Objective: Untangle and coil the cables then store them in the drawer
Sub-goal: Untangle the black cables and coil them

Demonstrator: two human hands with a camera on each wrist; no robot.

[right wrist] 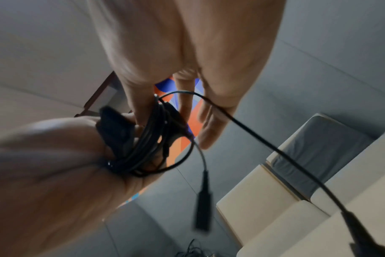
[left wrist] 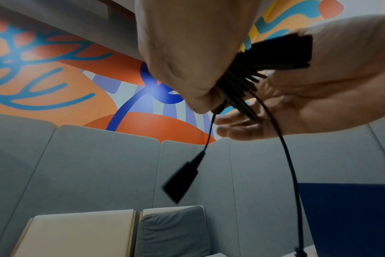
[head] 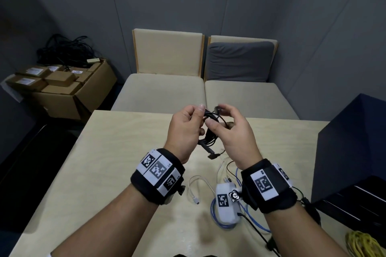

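Observation:
Above the wooden table (head: 125, 162) my two hands hold a black cable (head: 211, 137) wound into a small coil. My left hand (head: 197, 120) grips one side of the coil (left wrist: 237, 81) in its curled fingers. From the other side my right hand (head: 216, 117) pinches the coil (right wrist: 143, 147), thumb on the loops and fingers loosely curved. One black plug (left wrist: 182, 180) dangles from the coil. A second loose end (right wrist: 275, 151) runs across my right fingers and hangs down. A dark blue cabinet (head: 351, 152) stands on the right of the table.
On the table under my wrists lie a white cable (head: 196, 190), a blue cable (head: 219, 219) and another black cable (head: 257, 229). A yellow cable (head: 363, 244) sits at the near right corner. Beige seats (head: 167, 94) stand beyond the table. A cardboard box (head: 69, 89) holds black cables on the left.

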